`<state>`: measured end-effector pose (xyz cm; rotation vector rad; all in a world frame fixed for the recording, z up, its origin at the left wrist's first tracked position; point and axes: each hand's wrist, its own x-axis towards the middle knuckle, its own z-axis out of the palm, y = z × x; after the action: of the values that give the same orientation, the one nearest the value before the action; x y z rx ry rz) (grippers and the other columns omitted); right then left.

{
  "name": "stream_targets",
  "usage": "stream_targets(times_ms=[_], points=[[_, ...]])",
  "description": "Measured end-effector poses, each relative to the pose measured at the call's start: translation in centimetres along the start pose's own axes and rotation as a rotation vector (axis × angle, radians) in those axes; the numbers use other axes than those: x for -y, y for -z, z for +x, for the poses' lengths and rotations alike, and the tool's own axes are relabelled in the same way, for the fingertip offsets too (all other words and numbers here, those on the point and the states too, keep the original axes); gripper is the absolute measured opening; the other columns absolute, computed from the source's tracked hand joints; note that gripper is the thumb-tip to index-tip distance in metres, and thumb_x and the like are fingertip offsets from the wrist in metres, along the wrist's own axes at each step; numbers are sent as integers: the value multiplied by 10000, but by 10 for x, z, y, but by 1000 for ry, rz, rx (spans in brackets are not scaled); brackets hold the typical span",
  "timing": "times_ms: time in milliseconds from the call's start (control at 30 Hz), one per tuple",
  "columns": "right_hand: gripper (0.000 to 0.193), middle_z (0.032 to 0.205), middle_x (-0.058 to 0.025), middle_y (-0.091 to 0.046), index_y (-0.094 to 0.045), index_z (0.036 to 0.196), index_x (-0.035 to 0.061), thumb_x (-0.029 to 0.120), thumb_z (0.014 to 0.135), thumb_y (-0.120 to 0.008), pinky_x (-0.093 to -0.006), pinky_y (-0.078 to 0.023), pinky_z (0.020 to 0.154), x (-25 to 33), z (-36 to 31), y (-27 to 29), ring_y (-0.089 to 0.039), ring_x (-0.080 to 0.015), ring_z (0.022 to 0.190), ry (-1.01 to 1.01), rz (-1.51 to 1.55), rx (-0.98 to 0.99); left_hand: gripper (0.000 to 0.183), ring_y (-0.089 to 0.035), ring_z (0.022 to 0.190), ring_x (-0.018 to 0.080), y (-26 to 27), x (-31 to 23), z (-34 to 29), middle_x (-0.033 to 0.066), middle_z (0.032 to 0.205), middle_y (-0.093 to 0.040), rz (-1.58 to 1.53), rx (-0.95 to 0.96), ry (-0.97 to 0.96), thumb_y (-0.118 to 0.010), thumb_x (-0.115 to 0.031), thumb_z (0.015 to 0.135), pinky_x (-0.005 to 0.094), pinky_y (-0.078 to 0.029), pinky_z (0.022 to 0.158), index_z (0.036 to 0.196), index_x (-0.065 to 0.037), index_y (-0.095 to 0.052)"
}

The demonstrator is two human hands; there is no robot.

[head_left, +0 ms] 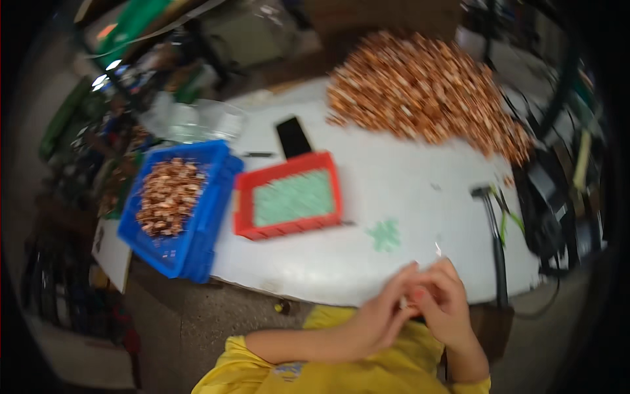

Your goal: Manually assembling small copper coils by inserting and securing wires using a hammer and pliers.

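Observation:
My left hand [386,314] and my right hand [449,308] meet at the table's front edge, fingers curled and pinched together. Something small and pale shows between them, too blurred to name. Just beyond the hands, a small cluster of light green pieces [385,235] lies on the white table [295,262]. To its left stands a red bin [338,190] with a layer of similar light green pieces [293,197] inside. A large heap of copper-coloured metal pieces [420,92] covers the far right of the table.
At the left, a blue crate [209,210] holds more copper-coloured pieces [169,197]. A black phone [293,137] lies behind the red bin. On the right are a hammer [495,243], green-handled pliers [504,213] and a black bag [545,203]. Clear plastic bags [197,121] lie behind the crate.

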<state>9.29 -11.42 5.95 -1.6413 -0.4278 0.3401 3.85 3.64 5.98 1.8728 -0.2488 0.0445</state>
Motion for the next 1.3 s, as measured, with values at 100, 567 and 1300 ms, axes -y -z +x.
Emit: stream_targets(times_ms=[100, 567, 1300], points=[[111, 789, -66, -524, -630, 829, -20, 59, 868, -561, -185, -377, 560, -2, -4, 2, -450, -99, 633, -113, 342, -11, 427, -563, 680, 261, -4, -5, -1, 170, 893, -587, -143, 21, 124, -478, -53, 911, 329, -458, 636, 1305, -6, -318], [278, 592, -36, -504, -561, 618, 11, 87, 879, -499, -200, -323, 446, -10, 1, 2, -394, -89, 475, -74, 249, -44, 169, -517, 569, 203, 3, 4, -9, 92, 752, -595, -53, 133, 139, -491, -72, 898, 310, -423, 537, 1064, -37, -487], [28, 838, -108, -514, -554, 805, 63, 48, 782, -559, -360, -452, 678, -49, 54, 44, -536, -304, 718, -5, -1009, -284, 336, -380, 676, 66, 31, 9, -21, 16, 859, -478, -830, 101, 633, -399, -198, 987, 173, -336, 592, 1267, -13, -423]])
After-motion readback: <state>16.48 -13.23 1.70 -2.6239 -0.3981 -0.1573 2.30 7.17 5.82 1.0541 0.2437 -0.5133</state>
